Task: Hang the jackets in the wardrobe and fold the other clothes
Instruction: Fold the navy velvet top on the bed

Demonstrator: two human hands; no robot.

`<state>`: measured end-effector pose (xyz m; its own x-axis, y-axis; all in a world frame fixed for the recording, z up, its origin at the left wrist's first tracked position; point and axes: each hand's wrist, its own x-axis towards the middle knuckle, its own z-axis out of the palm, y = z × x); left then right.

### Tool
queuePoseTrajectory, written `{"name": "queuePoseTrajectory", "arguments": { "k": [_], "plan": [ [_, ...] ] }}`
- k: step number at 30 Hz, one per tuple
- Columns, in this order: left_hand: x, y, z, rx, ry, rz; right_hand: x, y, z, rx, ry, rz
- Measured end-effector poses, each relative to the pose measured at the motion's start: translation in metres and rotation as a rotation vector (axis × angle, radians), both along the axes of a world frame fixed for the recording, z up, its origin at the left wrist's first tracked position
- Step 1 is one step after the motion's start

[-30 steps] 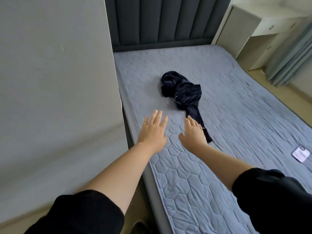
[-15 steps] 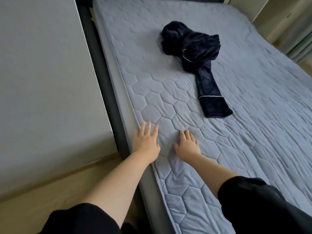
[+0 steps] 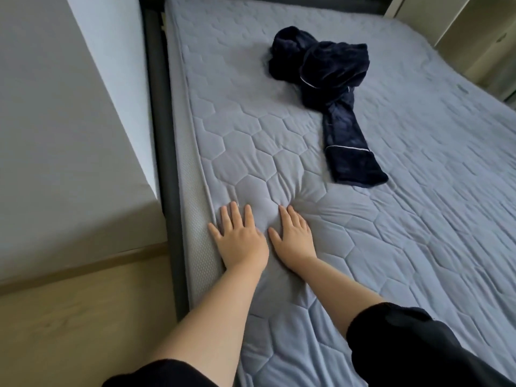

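Observation:
A dark navy garment with thin white piping lies crumpled on the grey quilted mattress, one long part stretched toward me. My left hand lies flat on the mattress near its left edge, fingers straight. Beside it my right hand presses flat into the quilt, which dents and wrinkles around the fingertips. Both hands hold nothing and sit well short of the garment.
A pale flat panel stands close along the left of the bed, with a dark bed frame rail between them. Light wooden floor shows at lower left. Pale furniture stands at the far right.
Both hands came down from above the bed and now press flat on the mattress. The view has tilted down and closer to the bed.

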<state>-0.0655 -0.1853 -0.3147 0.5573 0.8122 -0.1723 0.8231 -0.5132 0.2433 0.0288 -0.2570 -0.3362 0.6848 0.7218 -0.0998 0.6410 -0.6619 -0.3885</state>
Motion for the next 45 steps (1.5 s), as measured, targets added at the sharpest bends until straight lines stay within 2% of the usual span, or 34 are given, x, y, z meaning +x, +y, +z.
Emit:
{"name": "queuePoseTrajectory", "arguments": {
  "k": [4, 6, 9, 11, 14, 18, 20, 22, 24, 26, 29, 32, 34, 35, 36, 38, 40, 42, 45],
  "plan": [
    [0.013, -0.026, 0.005, -0.105, -0.041, 0.101, 0.014, -0.011, 0.013, 0.272, 0.118, -0.123],
    [0.023, -0.031, 0.007, -0.164, -0.082, 0.139, 0.031, -0.01, 0.027, 0.35, 0.102, -0.169],
    [0.029, -0.032, 0.004, -0.172, -0.125, 0.141, 0.075, -0.001, 0.044, 0.27, -0.185, -0.179],
    [0.025, -0.029, -0.002, -0.149, -0.133, 0.112, 0.104, 0.005, 0.052, 0.122, -0.238, -0.238],
    [0.025, -0.023, -0.008, -0.13, -0.134, 0.062, 0.137, 0.008, 0.048, -0.069, -0.222, -0.327],
    [0.029, -0.01, -0.007, -0.182, -0.187, 0.03, 0.166, 0.021, 0.046, -0.126, -0.193, -0.434],
    [0.027, -0.004, -0.006, -0.211, -0.313, 0.028, 0.171, 0.029, 0.047, -0.058, -0.12, -0.493],
    [0.022, 0.003, -0.002, -0.312, -0.568, 0.07, 0.166, 0.033, 0.051, 0.067, 0.01, -0.491],
    [0.016, 0.008, 0.004, -0.454, -0.801, 0.183, 0.154, 0.027, 0.057, 0.159, 0.045, -0.368],
    [0.012, 0.015, 0.012, -0.593, -0.919, 0.312, 0.135, 0.016, 0.07, 0.195, 0.057, -0.222],
    [0.005, 0.02, 0.024, -0.804, -1.058, 0.479, 0.092, -0.015, 0.089, 0.124, 0.115, 0.174],
    [-0.004, 0.009, 0.032, -1.072, -1.059, 0.58, 0.044, -0.053, 0.105, -0.179, 0.41, 0.607],
    [-0.005, -0.007, 0.039, -1.209, -0.919, 0.552, 0.027, -0.075, 0.115, -0.316, 0.609, 0.707],
    [-0.004, -0.016, 0.041, -1.254, -0.84, 0.515, 0.024, -0.082, 0.117, -0.283, 0.663, 0.66],
    [-0.003, -0.026, 0.042, -1.279, -0.788, 0.475, 0.025, -0.085, 0.118, -0.164, 0.681, 0.548],
    [-0.002, -0.045, 0.043, -1.26, -0.758, 0.428, 0.035, -0.085, 0.114, 0.173, 0.613, 0.135],
    [-0.005, -0.06, 0.042, -1.177, -0.76, 0.414, 0.05, -0.08, 0.104, 0.286, 0.502, -0.219],
    [-0.01, -0.069, 0.043, -1.113, -0.749, 0.388, 0.059, -0.074, 0.092, 0.273, 0.671, -0.363],
    [-0.02, -0.07, 0.051, -1.181, -0.735, 0.317, 0.061, -0.059, 0.084, 0.437, 0.942, -0.436]
  ]
}}
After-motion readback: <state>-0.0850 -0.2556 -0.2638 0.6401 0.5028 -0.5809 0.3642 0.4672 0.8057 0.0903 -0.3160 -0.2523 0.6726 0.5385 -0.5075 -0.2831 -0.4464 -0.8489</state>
